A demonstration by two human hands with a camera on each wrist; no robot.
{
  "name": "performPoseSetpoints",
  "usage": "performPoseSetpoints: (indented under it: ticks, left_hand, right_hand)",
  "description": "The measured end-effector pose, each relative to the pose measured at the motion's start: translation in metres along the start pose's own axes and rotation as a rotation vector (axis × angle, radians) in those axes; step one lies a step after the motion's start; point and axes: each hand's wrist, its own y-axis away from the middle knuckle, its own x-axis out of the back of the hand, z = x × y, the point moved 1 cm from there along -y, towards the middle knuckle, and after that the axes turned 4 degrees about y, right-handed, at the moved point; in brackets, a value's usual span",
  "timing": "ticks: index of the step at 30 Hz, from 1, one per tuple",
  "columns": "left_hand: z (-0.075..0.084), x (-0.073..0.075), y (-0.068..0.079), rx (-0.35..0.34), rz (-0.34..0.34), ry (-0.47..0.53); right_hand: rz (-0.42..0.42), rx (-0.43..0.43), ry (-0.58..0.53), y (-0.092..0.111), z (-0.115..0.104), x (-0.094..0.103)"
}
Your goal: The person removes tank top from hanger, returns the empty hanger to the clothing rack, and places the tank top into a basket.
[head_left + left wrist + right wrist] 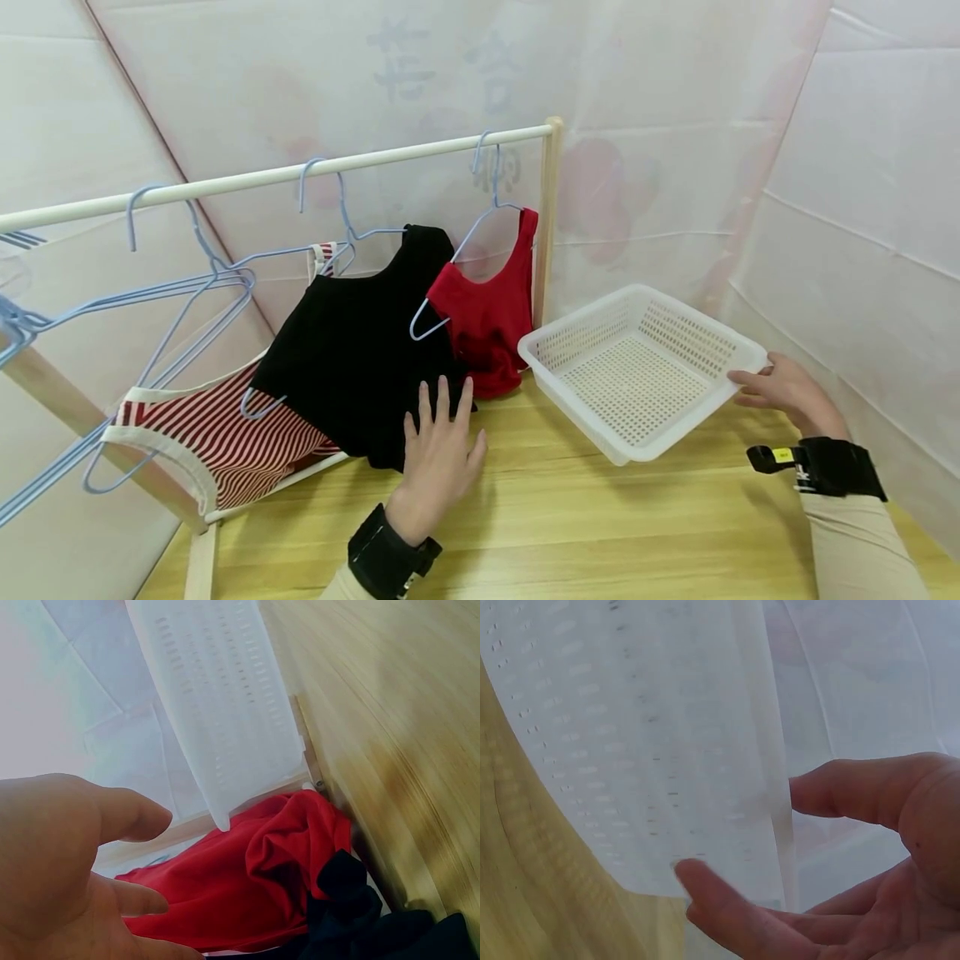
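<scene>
— How many tops are there?
— Three, all sleeveless: a matt black cloth top [367,333], a bright red cloth top [491,308] and a red-and-white striped cloth top [232,425] with broad white edging. The red one is bunched into folds low down.
— What holds them up?
— Thin light blue hangers [495,183] on one round white rail [412,152], with a squared pale wooden post [549,217] at its right end. More hangers crowd the left, overlapping too much to count.
— Any baskets?
— One: a white plastic basket [636,387], four-sided, rounded at the corners, its floor and walls pierced in rows. It sits tilted beside the red top, over a yellowish wood-grained table [562,533]; I can't tell whether its base touches.
— And the two hands?
— The right hand [791,390] pinches the basket's near right corner, thumb at the rim, fingers against the outer wall. The left hand [438,454] has its fingers spread and nearly straight, gripping nothing, by the black top's lower edge; contact there I can't judge.
— Wristbands?
— Two black wristbands [840,467], one per arm.
</scene>
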Motion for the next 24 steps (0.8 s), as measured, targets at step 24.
performPoseSetpoints:
  ticks: [24]
  left_hand:
    - [0.006,0.015,-0.006,-0.057,0.058,0.005]
  right_hand:
    - [0.029,-0.058,-0.01,-0.009,-0.001,0.002]
